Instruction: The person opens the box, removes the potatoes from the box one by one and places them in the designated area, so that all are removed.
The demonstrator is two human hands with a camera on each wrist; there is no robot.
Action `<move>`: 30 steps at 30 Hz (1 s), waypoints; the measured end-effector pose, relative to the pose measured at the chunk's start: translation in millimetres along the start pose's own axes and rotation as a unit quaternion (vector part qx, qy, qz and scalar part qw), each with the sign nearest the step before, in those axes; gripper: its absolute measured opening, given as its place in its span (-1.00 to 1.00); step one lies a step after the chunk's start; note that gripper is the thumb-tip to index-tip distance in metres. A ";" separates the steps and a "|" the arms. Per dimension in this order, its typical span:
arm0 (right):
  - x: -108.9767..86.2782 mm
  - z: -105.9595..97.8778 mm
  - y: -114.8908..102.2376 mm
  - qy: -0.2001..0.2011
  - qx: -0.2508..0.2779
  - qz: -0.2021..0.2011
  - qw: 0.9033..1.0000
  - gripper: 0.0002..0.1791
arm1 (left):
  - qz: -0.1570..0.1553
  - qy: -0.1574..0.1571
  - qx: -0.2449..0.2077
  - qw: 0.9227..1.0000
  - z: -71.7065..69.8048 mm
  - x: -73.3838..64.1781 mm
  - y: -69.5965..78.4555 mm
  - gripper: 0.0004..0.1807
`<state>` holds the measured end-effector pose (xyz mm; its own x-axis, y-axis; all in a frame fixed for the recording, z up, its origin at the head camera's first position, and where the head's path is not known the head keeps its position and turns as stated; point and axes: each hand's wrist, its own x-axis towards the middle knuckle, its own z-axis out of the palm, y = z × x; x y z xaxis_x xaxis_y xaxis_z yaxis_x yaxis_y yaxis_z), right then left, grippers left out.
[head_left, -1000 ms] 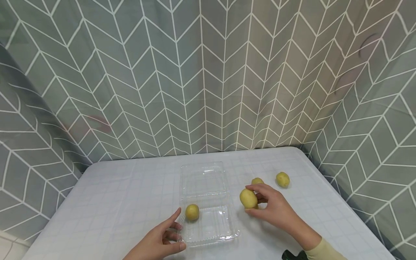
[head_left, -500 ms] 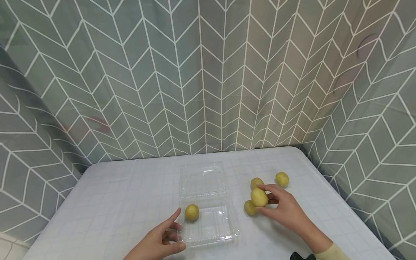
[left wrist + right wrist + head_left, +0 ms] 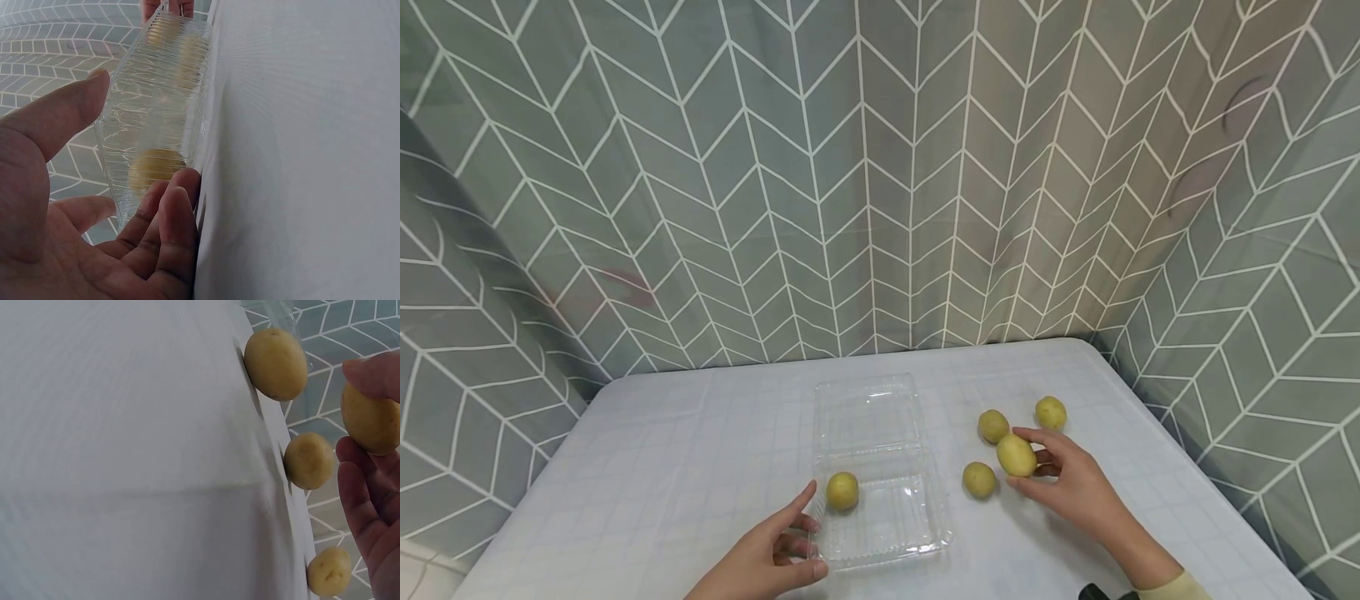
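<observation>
My right hand [image 3: 1069, 482] pinches a small yellow potato [image 3: 1017, 456] between thumb and fingers, held above the table; the same potato [image 3: 370, 420] shows at the right wrist view's edge. Three others lie about it: one potato [image 3: 980, 480] to its left, another potato [image 3: 993, 426] behind, and a third potato [image 3: 1050, 413] farther right. A clear plastic clamshell box [image 3: 891, 546] lies unfolded, with one potato [image 3: 842, 491] in the left of its near half. Along the box's left side, my left hand [image 3: 767, 550] rests with fingers and thumb spread against the wall [image 3: 153, 119].
A white cloth covers the table [image 3: 685, 467]. The box's lid half [image 3: 868, 408] lies flat toward the back. A grey chevron curtain [image 3: 880, 183] hangs behind and on both sides. Something black [image 3: 1097, 592] sits at the right wrist.
My right hand has moved to the right with the potato, away from the box, uncovering two potatoes beside it. The left hand and box have stayed still.
</observation>
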<state>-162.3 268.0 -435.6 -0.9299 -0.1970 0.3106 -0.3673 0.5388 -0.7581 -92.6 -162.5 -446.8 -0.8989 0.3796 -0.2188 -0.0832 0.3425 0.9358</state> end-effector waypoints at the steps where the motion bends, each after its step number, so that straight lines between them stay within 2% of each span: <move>1: -0.1 -0.4 0.3 0.000 0.000 0.000 1.000 -0.29 | -0.001 0.000 0.000 1.000 0.1 -0.1 -0.1 0.01; 4: -0.3 -1.5 2.2 0.005 0.001 0.001 1.000 -0.29 | -0.004 0.000 0.000 1.000 0.3 -0.4 -0.4 0.01; 15: -1.1 -5.6 15.7 0.008 0.024 0.026 0.999 -0.27 | 0.020 0.000 0.004 1.000 -0.6 -1.4 -2.9 0.00; 20: -1.8 -7.0 19.1 0.003 0.020 0.045 0.999 -0.24 | 0.017 0.001 0.006 1.000 -0.4 -1.7 -1.0 0.00; 30: -1.3 -6.1 25.2 -0.006 0.001 0.056 0.998 -0.27 | 0.010 0.007 0.016 1.000 0.4 -1.2 -1.1 0.01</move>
<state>-170.3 286.8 -451.7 -0.9655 -0.1449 0.2165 -0.2605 0.5568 -0.7888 -91.2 -162.9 -447.7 -0.9061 0.3747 -0.1963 -0.0520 0.3620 0.9307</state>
